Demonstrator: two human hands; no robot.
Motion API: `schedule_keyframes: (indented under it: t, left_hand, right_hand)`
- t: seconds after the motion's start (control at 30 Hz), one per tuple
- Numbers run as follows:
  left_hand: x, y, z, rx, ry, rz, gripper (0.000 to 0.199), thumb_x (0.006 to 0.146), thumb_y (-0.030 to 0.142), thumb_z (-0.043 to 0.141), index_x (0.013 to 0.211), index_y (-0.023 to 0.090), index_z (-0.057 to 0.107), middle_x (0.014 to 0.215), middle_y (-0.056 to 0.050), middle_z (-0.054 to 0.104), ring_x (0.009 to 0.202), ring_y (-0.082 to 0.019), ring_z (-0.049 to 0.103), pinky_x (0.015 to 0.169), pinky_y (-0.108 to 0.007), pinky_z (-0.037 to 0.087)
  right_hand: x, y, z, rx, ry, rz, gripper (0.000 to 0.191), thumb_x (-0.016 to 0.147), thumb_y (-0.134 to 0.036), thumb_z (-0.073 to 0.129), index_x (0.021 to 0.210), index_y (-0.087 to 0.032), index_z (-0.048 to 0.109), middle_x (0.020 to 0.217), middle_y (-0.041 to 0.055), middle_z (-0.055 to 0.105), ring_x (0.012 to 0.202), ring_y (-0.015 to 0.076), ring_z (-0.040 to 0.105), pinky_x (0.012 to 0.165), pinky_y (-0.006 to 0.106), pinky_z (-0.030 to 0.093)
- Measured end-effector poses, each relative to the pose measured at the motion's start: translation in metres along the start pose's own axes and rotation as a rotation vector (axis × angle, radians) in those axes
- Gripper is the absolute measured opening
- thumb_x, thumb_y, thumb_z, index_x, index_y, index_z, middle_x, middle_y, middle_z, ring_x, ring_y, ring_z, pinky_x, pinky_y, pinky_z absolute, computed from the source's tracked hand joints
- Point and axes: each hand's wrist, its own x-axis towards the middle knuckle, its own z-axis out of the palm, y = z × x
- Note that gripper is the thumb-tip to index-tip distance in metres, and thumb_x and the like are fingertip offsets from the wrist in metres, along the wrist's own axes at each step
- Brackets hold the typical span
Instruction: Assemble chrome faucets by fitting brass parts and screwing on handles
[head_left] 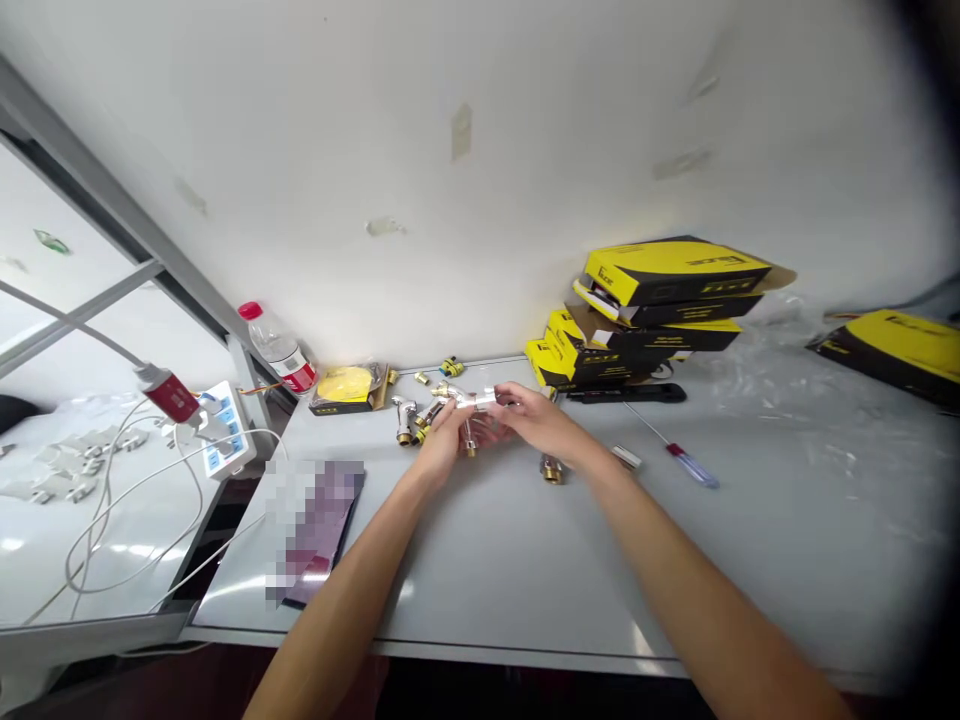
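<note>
Both my hands are closed around a chrome valve fitting (482,398) just above the table, near the back. My left hand (444,438) grips its left side, and my right hand (529,416) pinches the right end. A brass end of the fitting points down between the hands. Left of my left hand, a chrome valve with a brass thread (405,420) lies on the table among several smaller brass and chrome fittings. Another chrome-and-brass fitting (553,468) lies beneath my right wrist, partly covered by it.
Yellow-and-black boxes (637,335) are stacked at the back right, with a long black tool (628,394) before them. A screwdriver (691,466) and a small metallic block (627,457) lie rightward. Leftward are an open box (349,388), a bottle (277,348), a phone-like slab (330,530) and a power strip (231,432).
</note>
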Motion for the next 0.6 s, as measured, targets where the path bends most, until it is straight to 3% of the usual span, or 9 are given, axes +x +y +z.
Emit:
schedule_keyframes:
  t: [0.2,0.37,0.6]
  left_hand:
    - [-0.002,0.002,0.001,0.13,-0.055,0.081,0.042,0.079,0.058,0.065,0.095,0.021,0.058,0.089,-0.003,0.067,0.074,-0.015,0.062,0.062,-0.025,0.045]
    - [-0.001,0.002,-0.002,0.252,0.008,0.143,0.043,0.079,0.061,0.065,0.082,0.018,0.056,0.073,0.0,0.061,0.064,-0.012,0.054,0.061,-0.024,0.043]
    - [-0.001,0.001,-0.002,0.192,-0.034,0.074,0.049,0.076,0.064,0.067,0.076,0.016,0.059,0.07,-0.003,0.063,0.063,-0.013,0.055,0.062,-0.025,0.044]
  right_hand:
    - [-0.002,-0.007,-0.001,0.006,0.073,0.026,0.048,0.08,-0.06,0.061,0.101,-0.016,0.059,0.088,0.004,0.065,0.067,0.0113,0.056,0.064,0.027,0.047]
    - [0.0,-0.002,-0.001,-0.018,0.086,0.018,0.047,0.08,-0.06,0.06,0.102,-0.018,0.055,0.083,0.0016,0.061,0.064,0.0108,0.054,0.061,0.026,0.045]
    - [0.002,0.006,-0.006,-0.141,0.004,-0.077,0.042,0.089,-0.056,0.052,0.113,-0.022,0.053,0.089,0.0011,0.061,0.066,0.0119,0.055,0.064,0.027,0.046]
